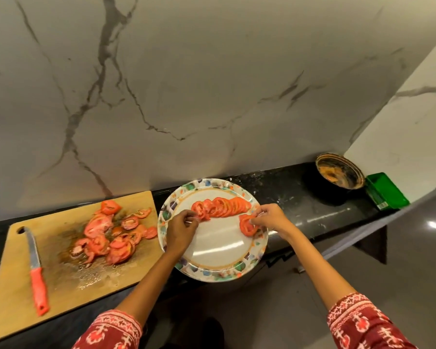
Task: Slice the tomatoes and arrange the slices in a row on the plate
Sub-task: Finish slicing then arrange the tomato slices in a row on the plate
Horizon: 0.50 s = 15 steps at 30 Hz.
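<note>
Red tomato slices (222, 206) cross the plate (213, 269); my left hand (180, 229) pinches the row's end, my right hand (271, 219) pinches a slice (247, 225) just below it.

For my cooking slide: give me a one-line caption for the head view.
Both hands, left hand and right hand, arrange tomato slices in a row on a patterned plate.

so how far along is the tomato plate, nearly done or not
Partly done. A row of slices already overlaps across the plate. The left hand pinches the row's left end; the right hand holds a few more slices. A pile of slices waits on the cutting board, knife set down.
</note>
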{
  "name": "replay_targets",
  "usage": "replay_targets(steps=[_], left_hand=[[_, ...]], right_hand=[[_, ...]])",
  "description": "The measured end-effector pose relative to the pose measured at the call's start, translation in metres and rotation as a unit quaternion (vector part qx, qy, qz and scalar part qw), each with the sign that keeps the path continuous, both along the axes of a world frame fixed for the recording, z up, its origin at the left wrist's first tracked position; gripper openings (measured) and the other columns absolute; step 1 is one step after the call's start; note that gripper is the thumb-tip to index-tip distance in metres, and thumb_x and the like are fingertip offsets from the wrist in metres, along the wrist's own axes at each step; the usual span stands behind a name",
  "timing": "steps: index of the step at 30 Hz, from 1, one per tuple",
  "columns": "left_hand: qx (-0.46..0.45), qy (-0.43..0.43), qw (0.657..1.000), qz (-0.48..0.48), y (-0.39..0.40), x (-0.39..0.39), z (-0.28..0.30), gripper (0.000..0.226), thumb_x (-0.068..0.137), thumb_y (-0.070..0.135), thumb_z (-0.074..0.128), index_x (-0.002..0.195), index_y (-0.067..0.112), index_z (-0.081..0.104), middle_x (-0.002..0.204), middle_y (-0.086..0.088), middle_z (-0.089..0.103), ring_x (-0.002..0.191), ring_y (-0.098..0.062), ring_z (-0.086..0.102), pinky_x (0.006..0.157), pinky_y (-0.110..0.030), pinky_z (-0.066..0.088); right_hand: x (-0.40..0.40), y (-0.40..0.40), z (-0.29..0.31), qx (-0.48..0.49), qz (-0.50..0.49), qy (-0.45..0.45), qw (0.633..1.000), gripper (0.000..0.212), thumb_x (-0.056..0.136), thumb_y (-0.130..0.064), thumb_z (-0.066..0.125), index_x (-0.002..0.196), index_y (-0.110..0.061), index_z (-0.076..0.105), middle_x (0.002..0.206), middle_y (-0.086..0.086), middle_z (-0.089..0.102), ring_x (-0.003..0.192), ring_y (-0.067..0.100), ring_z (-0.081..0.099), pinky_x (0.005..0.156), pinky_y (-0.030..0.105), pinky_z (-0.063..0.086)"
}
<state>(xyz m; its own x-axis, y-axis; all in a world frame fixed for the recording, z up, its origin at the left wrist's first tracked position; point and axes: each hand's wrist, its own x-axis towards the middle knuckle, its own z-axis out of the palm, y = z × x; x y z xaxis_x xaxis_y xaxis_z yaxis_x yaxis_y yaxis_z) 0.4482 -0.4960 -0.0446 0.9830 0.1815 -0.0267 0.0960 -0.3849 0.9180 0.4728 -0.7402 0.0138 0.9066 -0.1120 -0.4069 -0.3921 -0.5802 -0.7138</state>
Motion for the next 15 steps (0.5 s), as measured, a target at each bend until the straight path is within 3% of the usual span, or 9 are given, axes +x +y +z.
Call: replay_targets(steps=[7, 10, 15], left_hand=[[0.041, -0.001, 0.993, 0.115, 0.023, -0.001, 0.007, 0.030, 0.085, 0.006, 0.061, 0.114, 0.005, 0.060, 0.103, -0.010, 0.066, 0.082, -0.015, 0.058, 0.069, -0.028, 0.048], [0.065, -0.011, 0.992, 0.103, 0.045, -0.003, 0.007, 0.029, 0.083, 0.006, 0.063, 0.112, 0.008, 0.061, 0.102, -0.008, 0.067, 0.083, -0.015, 0.060, 0.071, -0.031, 0.052], [0.115, -0.018, 0.989, 0.091, 0.070, -0.015, 0.006, 0.033, 0.080, 0.013, 0.069, 0.112, 0.014, 0.061, 0.099, -0.003, 0.067, 0.087, -0.018, 0.063, 0.072, -0.041, 0.055]], right_hand=[[0.014, 0.059, 0.021, 0.082, 0.082, -0.007, 0.993, 0.016, 0.074, 0.002, 0.072, 0.077, -0.011, 0.063, 0.085, 0.008, 0.065, 0.077, 0.017, 0.062, 0.056, 0.019, 0.050], [0.026, 0.101, 0.018, 0.071, 0.093, -0.010, 0.993, 0.020, 0.072, -0.003, 0.074, 0.076, -0.018, 0.061, 0.092, 0.012, 0.065, 0.087, 0.024, 0.064, 0.062, 0.028, 0.056], [0.036, 0.151, 0.006, 0.036, 0.118, -0.013, 0.992, 0.021, 0.070, -0.009, 0.076, 0.071, -0.021, 0.059, 0.088, 0.014, 0.069, 0.079, 0.024, 0.067, 0.069, 0.034, 0.056]])
